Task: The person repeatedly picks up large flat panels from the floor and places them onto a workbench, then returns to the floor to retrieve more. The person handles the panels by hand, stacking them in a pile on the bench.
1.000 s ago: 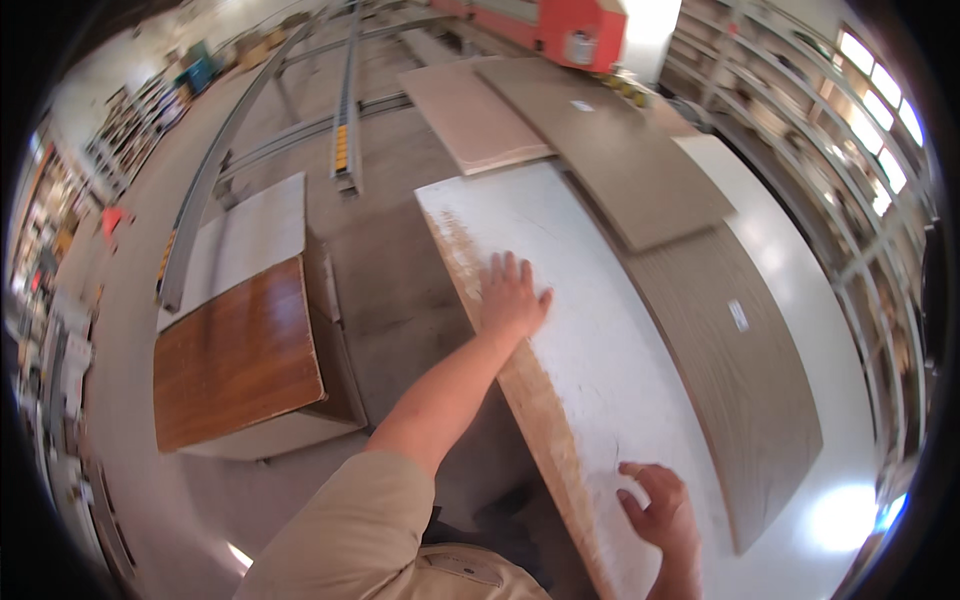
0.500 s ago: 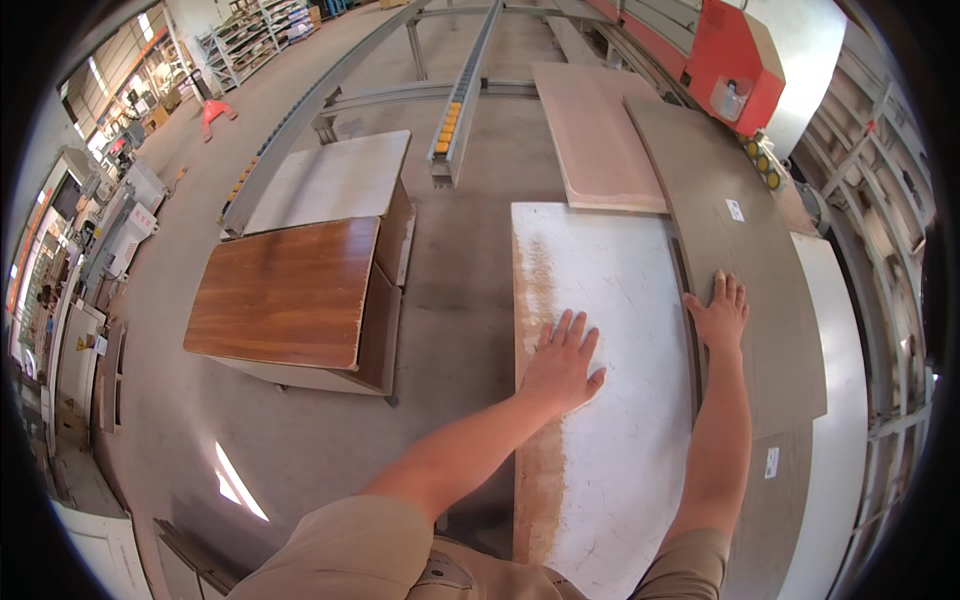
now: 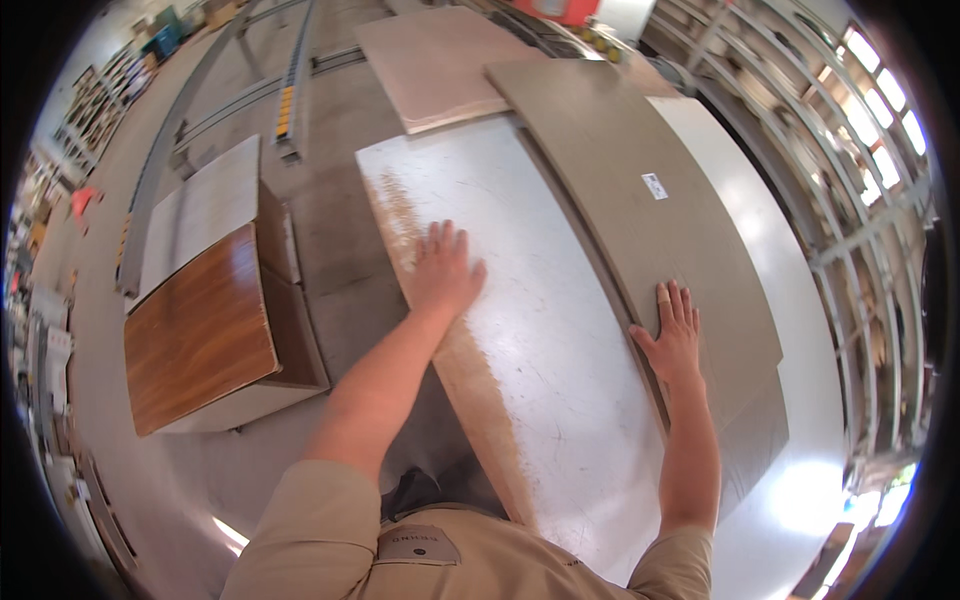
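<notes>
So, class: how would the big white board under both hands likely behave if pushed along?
The white board lies flat and unbent, so probably stiff. Its large size suggests weight; left hand and right hand both press it. Sawdust on its surface may let it slide.

A stack of wood-veneer boards (image 3: 200, 340) sits left, a pale pinkish panel (image 3: 435, 60) beyond, shelving (image 3: 860, 170) along the right.
</notes>
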### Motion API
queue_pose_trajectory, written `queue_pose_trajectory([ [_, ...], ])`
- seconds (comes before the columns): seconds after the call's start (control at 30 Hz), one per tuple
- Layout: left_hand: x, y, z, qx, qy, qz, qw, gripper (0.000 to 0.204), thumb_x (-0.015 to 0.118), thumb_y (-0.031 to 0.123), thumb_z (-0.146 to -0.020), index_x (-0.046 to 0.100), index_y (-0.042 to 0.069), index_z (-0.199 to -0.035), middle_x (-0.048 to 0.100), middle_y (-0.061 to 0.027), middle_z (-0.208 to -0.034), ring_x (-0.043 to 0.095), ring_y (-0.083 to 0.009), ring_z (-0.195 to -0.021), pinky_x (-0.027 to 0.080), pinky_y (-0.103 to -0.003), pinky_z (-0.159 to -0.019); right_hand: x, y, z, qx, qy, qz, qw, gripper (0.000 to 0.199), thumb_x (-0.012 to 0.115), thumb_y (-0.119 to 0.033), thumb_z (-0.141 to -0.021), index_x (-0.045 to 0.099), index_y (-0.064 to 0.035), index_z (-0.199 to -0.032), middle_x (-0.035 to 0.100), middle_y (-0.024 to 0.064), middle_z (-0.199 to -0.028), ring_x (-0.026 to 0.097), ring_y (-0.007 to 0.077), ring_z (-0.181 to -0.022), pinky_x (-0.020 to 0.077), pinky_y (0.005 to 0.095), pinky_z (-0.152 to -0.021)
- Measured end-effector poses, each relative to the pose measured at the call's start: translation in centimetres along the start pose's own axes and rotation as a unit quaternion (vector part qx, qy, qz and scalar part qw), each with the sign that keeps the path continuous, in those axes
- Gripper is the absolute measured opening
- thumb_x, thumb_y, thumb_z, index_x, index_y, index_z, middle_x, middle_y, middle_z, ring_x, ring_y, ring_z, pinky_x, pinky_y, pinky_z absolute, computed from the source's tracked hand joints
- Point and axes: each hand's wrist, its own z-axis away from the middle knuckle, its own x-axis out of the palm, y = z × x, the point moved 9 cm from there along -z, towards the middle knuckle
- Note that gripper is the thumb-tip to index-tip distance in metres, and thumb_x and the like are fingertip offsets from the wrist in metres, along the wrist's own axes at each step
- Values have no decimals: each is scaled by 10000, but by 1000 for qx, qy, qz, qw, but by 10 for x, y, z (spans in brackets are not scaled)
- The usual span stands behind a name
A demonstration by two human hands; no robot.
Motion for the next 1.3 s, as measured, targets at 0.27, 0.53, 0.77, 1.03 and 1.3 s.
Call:
queue_pose_trajectory([
  [0.27, -5, -5, -2, -21, -9, -27, 999, 570, 494, 370, -907, 432, 19, -1352, 341, -202, -1472, 261, -364, -1396, 200, -502, -1145, -16, 52, 130, 5, -30, 2, 1000, 902, 742, -333, -682, 341, -83, -1451, 264, 115, -1540, 183, 312, -1439, 140, 482, -1165],
  [0.53, -1, -2, -3, -14, 1, -37, 999, 572, 496, 364, -906, 428, 11, -1351, 350, -209, -1463, 270, -375, -1389, 214, -522, -1134, -30, 90, 195, 44, -53, 0, 998, 897, 741, -298, -648, 375, -62, -1432, 288, 123, -1529, 192, 308, -1437, 142, 474, -1170],
  [0.77, 2, -1, -7, -15, -19, -33, 999, 588, 496, 381, -906, 425, 13, -1360, 336, -209, -1471, 267, -374, -1388, 212, -521, -1132, -31, 136, 180, 7, -31, -25, 999, 691, 641, -317, -808, 403, -83, -1413, 354, 151, -1486, 280, 328, -1400, 205, 487, -1141],
  [1.03, -1, -3, -6, -26, -38, -22, 999, 600, 485, 381, -906, 413, 9, -1371, 302, -208, -1490, 226, -367, -1406, 174, -510, -1146, -3, 340, 73, 219, 66, 27, 973, 484, 452, -309, -963, 421, -91, -1394, 432, 173, -1421, 394, 349, -1314, 331, 442, -1074],
  [1.3, -3, 0, -9, -44, -31, -24, 998, 591, 494, 381, -903, 419, 12, -1359, 311, -194, -1475, 216, -344, -1413, 168, -482, -1152, 25, 427, -41, 217, 81, 106, 967, 385, 284, -269, -999, 578, -21, -1015, 607, 194, -1020, 542, 399, -990, 420, 500, -888],
])
